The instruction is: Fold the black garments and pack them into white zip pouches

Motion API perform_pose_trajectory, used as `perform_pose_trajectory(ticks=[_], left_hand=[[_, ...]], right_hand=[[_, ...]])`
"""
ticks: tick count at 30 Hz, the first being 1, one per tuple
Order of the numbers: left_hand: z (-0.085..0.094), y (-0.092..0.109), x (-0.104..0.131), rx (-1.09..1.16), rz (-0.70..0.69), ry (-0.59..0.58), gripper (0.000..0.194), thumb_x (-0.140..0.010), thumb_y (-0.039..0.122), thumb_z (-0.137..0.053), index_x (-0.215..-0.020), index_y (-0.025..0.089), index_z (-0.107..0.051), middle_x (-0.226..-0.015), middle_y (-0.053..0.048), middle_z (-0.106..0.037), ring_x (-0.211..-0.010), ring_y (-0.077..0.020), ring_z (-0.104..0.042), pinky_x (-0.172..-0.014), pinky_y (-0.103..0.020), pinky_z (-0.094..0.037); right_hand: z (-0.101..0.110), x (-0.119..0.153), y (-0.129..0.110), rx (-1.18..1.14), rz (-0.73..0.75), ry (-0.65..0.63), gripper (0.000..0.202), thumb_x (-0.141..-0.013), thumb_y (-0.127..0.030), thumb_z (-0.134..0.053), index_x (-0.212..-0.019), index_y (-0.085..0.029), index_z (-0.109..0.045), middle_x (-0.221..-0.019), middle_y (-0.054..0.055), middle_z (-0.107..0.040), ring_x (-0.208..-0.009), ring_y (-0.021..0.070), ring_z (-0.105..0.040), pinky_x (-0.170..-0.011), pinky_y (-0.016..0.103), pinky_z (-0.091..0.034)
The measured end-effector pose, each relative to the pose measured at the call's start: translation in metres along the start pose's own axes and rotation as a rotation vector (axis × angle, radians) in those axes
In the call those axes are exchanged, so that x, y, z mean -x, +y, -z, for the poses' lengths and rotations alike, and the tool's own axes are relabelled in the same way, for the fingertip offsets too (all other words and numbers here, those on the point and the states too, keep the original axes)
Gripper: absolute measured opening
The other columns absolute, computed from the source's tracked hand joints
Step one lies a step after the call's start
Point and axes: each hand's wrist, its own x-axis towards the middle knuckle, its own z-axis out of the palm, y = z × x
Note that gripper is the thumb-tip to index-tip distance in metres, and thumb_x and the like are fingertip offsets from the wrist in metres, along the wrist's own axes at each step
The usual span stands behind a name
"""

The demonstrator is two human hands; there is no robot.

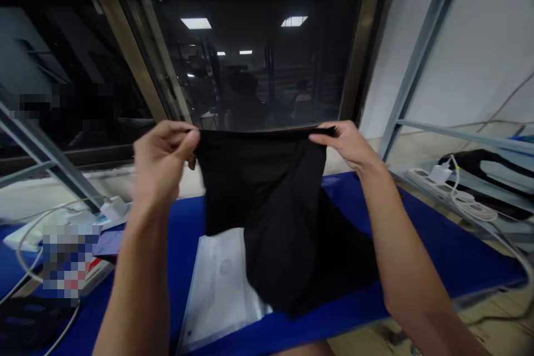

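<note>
A black garment [271, 189] hangs stretched between my two hands, its kind not clear from this side. My left hand [161, 158] pinches the upper left corner between thumb and fingers. At the upper right corner, my right hand [344, 142] grips the top edge the same way, so that edge runs nearly straight. The lower part falls in folds, and its right side rests on the blue table cover [183, 267]. Beneath the garment lies a whitish translucent plastic bag [217, 289] with faint print, partly hidden by the cloth.
Dark window [258, 83] behind the table reflects ceiling lights. Metal frame posts [421, 61] stand at both sides. A power strip [434, 183] with white cables is at the right. Chargers [114, 208], cables, a purple item [109, 243] and a dark bag-like item [29, 322] crowd the left.
</note>
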Motion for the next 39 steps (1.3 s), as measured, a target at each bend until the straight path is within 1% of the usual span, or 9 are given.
perform_pose_trajectory(ticks=[4,9,12,15,17,23,28,33,39], left_hand=[[-0.019,-0.019,0.004,-0.021,-0.124,-0.029,0.019,-0.077,0.027,-0.083,-0.089,0.016,-0.073,-0.074,0.004,-0.067,-0.051,-0.0042,-0.054,-0.046,-0.021,-0.042],[-0.025,0.01,0.018,-0.012,-0.217,-0.077,0.03,-0.079,0.039,-0.085,-0.094,0.017,-0.072,-0.082,0.004,-0.068,-0.077,-0.011,-0.068,-0.071,-0.031,-0.057],[-0.012,0.03,0.022,-0.063,-0.073,-0.482,0.026,-0.075,0.038,-0.087,-0.087,0.018,-0.076,-0.077,-0.002,-0.072,-0.067,-0.016,-0.07,-0.063,-0.032,-0.058],[-0.002,0.039,0.021,-0.106,0.226,-1.17,0.028,-0.069,0.037,-0.089,-0.093,0.026,-0.081,-0.088,-0.009,-0.078,-0.08,-0.0283,-0.075,-0.065,-0.039,-0.062],[-0.003,0.035,0.02,-0.108,0.367,-1.448,0.04,-0.071,0.036,-0.087,-0.109,0.031,-0.078,-0.1,-0.009,-0.078,-0.094,-0.0318,-0.075,-0.073,-0.043,-0.062],[-0.039,-0.041,0.032,-0.359,0.42,-1.349,0.034,-0.086,0.043,-0.069,-0.111,0.021,-0.076,-0.104,-0.009,-0.076,-0.088,-0.0223,-0.072,-0.072,-0.03,-0.056],[-0.077,-0.106,0.063,-0.612,0.477,-1.479,0.016,-0.071,0.025,-0.076,-0.083,0.014,-0.072,-0.075,-0.005,-0.071,-0.068,-0.0175,-0.061,-0.061,-0.026,-0.044],[-0.084,-0.112,0.07,-0.495,0.436,-1.539,0.011,-0.075,0.024,-0.072,-0.078,0.017,-0.064,-0.076,-0.001,-0.062,-0.071,-0.0148,-0.054,-0.063,-0.026,-0.039],[-0.076,-0.112,0.063,-0.107,0.574,-1.525,0.027,-0.08,0.037,-0.073,-0.088,0.02,-0.054,-0.077,0.003,-0.046,-0.068,-0.0123,-0.043,-0.064,-0.026,-0.035]], right_hand=[[-0.004,-0.006,0.001,0.225,0.263,0.588,0.019,-0.086,-0.039,-0.073,-0.096,-0.023,-0.076,-0.099,0.005,-0.075,-0.101,0.0266,-0.07,-0.093,0.044,-0.054],[0.029,0.003,-0.026,0.224,0.496,0.714,0.018,-0.083,-0.044,-0.079,-0.09,-0.028,-0.077,-0.094,0.007,-0.075,-0.093,0.0259,-0.069,-0.085,0.043,-0.054],[0.072,0.019,-0.021,0.054,0.339,0.379,0.03,-0.067,-0.051,-0.089,-0.079,-0.025,-0.078,-0.086,0.007,-0.077,-0.083,0.0238,-0.071,-0.077,0.042,-0.052],[0.109,0.04,-0.003,0.005,0.081,-0.364,0.054,-0.054,-0.067,-0.087,-0.082,-0.021,-0.08,-0.077,0.009,-0.076,-0.08,0.0237,-0.074,-0.075,0.045,-0.049],[0.121,0.048,0.006,-0.085,0.051,-0.441,0.068,-0.049,-0.083,-0.077,-0.079,-0.022,-0.079,-0.064,0.006,-0.072,-0.072,0.0222,-0.074,-0.075,0.048,-0.05],[0.078,0.024,0.008,-0.035,-0.312,-0.565,0.047,-0.081,-0.052,-0.078,-0.118,-0.022,-0.074,-0.102,0.012,-0.077,-0.099,0.0263,-0.074,-0.092,0.044,-0.057],[-0.001,0.006,0.063,0.358,-0.788,-0.652,0.033,-0.073,-0.026,-0.085,-0.102,-0.015,-0.072,-0.086,0.01,-0.076,-0.073,0.0195,-0.072,-0.067,0.03,-0.058],[-0.027,0.007,0.108,0.393,-0.788,-0.624,0.018,-0.064,-0.003,-0.078,-0.074,-0.012,-0.066,-0.063,0.004,-0.064,-0.061,0.0167,-0.063,-0.056,0.025,-0.05],[-0.01,0.003,0.11,0.338,-0.653,-0.404,0.019,-0.087,-0.018,-0.06,-0.106,-0.017,-0.061,-0.082,0.003,-0.062,-0.069,0.0122,-0.056,-0.059,0.021,-0.047]])
